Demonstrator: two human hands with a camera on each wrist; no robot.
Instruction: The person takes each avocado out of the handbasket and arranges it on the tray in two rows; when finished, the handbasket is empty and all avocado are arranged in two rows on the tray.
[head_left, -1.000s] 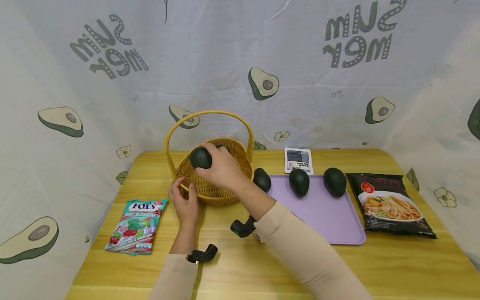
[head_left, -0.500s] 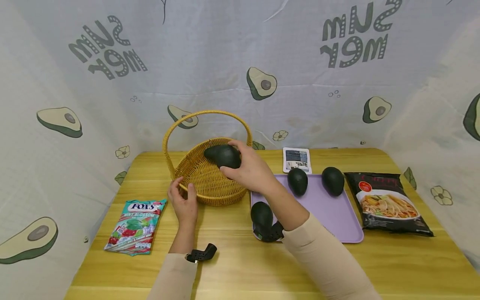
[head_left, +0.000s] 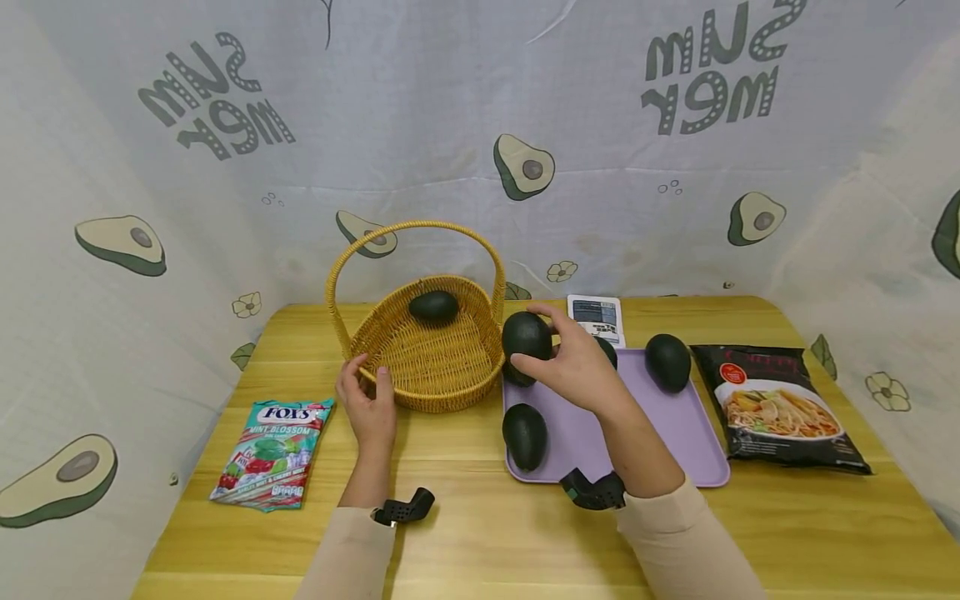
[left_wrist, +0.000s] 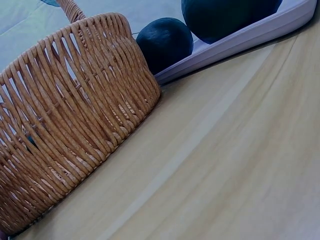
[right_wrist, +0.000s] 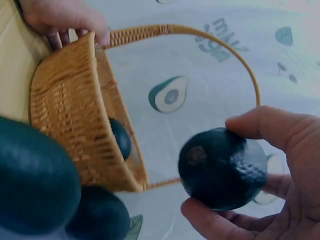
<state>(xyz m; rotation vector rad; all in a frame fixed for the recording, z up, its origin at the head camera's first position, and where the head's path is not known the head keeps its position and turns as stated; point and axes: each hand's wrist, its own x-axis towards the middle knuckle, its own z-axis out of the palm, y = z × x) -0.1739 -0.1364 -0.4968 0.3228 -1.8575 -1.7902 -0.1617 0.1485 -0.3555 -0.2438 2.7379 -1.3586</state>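
Observation:
My left hand (head_left: 369,414) grips the near left rim of the yellow wicker basket (head_left: 442,398), which stands upright with its tall handle up. Inside, one dark green avocado (head_left: 434,307) lies against the far wall. Between thumb and fingers, my right hand (head_left: 576,367) holds another avocado (head_left: 527,335) above the left edge of the purple tray (head_left: 581,437); the right wrist view shows this held avocado (right_wrist: 220,170) raised beside the basket. Below it on the tray, one avocado is mostly hidden. Other avocados lie at the tray's near left (head_left: 524,437) and far right (head_left: 668,363), and one is partly behind my hand.
A teal candy bag (head_left: 273,454) lies left of the basket. To the right of the tray is a black noodle packet (head_left: 780,412). A white printed card (head_left: 596,314) lies behind the tray, near the curtain (head_left: 450,108) at the table's back.
My right hand has carried its avocado rightward from over the basket to above the tray's left edge. My left hand has stayed at the basket rim.

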